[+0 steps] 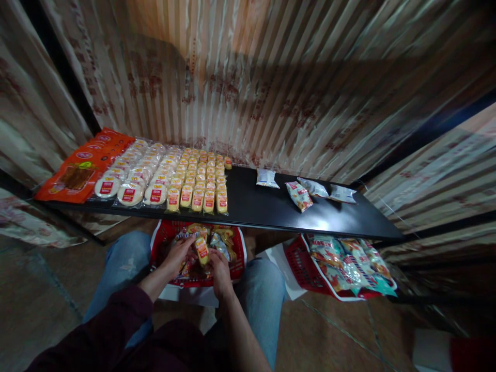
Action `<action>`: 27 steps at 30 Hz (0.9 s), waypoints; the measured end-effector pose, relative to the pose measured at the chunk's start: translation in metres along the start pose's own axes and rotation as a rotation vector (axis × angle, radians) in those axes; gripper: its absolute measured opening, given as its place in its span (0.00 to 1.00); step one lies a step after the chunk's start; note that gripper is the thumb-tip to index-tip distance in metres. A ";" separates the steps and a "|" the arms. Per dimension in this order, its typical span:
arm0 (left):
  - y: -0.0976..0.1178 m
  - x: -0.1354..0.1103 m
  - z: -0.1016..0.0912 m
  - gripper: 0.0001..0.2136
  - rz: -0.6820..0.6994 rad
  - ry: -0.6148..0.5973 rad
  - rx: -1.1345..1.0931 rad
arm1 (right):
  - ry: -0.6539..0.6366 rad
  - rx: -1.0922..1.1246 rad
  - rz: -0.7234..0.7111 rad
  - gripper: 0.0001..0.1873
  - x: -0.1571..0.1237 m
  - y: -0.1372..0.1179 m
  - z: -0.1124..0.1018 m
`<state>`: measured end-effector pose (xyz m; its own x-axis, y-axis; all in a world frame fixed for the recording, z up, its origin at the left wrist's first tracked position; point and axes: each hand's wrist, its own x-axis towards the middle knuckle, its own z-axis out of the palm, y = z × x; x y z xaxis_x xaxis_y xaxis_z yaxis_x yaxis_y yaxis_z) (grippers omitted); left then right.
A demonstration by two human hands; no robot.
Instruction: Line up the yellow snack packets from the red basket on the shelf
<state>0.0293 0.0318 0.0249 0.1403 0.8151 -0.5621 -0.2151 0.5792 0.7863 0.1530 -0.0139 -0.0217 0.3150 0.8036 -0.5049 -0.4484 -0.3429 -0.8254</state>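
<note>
A small wrapped yellow snack cake [202, 250] with a red and white label is tilted above a red basket [245, 253] between my knees. My left hand [180, 257] has its fingers closed at the cake's upper left edge. At its lower right side, my right hand [220, 270] pinches it; the fingertips are partly hidden. Inside the basket lie more wrapped snacks [222, 242], several of them yellow. Just above, on the black shelf [256, 206], similar yellow cakes [197, 199] stand in tight rows.
Round white wrapped cakes [129, 193] and orange bags [83, 168] fill the shelf's left end. Several small snack bags [299, 196] lie scattered on its right half. A second red basket [298, 263] with green and white packets is at lower right. A patterned curtain [248, 93] hangs behind.
</note>
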 end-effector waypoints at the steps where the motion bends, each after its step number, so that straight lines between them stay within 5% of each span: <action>1: -0.001 0.000 0.000 0.14 -0.005 -0.010 0.011 | 0.004 0.002 0.004 0.13 0.000 0.000 0.000; 12: -0.019 -0.005 0.009 0.17 -0.082 -0.023 0.078 | 0.008 -0.008 -0.008 0.15 -0.011 0.004 -0.007; 20: -0.037 0.014 0.031 0.23 -0.165 0.018 0.089 | 0.060 0.022 0.066 0.22 0.022 0.028 -0.036; 27: -0.038 0.038 0.036 0.22 -0.203 0.081 0.099 | 0.011 -0.054 0.123 0.17 0.040 0.015 -0.036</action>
<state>0.0779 0.0409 -0.0168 0.0925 0.6810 -0.7265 -0.0944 0.7323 0.6744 0.1895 -0.0044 -0.0636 0.2696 0.7485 -0.6059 -0.4387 -0.4647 -0.7692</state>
